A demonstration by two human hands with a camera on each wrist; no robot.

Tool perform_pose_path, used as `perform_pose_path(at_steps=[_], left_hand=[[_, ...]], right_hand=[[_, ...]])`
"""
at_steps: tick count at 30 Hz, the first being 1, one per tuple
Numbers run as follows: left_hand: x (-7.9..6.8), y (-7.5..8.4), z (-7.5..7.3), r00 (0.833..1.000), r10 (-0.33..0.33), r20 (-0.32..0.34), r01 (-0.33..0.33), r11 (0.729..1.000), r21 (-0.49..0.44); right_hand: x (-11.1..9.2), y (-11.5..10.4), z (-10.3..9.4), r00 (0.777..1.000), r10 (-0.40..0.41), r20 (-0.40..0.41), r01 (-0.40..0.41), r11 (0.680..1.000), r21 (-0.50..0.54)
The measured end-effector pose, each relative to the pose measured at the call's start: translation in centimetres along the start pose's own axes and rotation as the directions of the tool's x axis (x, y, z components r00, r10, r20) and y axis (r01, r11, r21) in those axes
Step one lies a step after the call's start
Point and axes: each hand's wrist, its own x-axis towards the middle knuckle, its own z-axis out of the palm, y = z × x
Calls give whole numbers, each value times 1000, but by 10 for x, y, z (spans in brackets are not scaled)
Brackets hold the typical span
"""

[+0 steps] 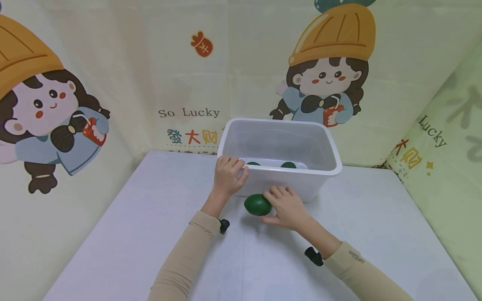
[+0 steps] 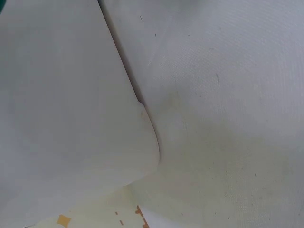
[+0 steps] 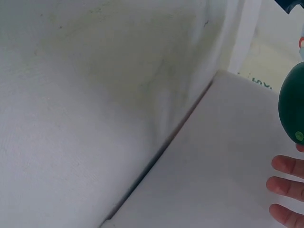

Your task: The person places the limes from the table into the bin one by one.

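Note:
In the head view a white plastic bin stands on the table, its front wall facing me. My left hand grips the bin's front left corner, fingers over the rim. Just in front of the bin, my right hand holds a dark green, avocado-like fruit between thumb and fingers. That fruit shows a pale green spot at one end in the right wrist view, above several fingertips. Two more green fruits, one left and one right, lie inside the bin, partly hidden by its front rim.
A white-covered table spreads around the bin. Behind it hangs a cream cloth backdrop printed with cartoon figures and lettering. The bin's wall fills the left side of the left wrist view.

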Motion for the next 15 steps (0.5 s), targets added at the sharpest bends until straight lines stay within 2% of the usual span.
perform_pose_path(at_steps=[15], left_hand=[[0,0,0,1000,-10,14,10,1000,-6]], right_hand=[[0,9,-22,998,18,-61,-18,1000,2]])
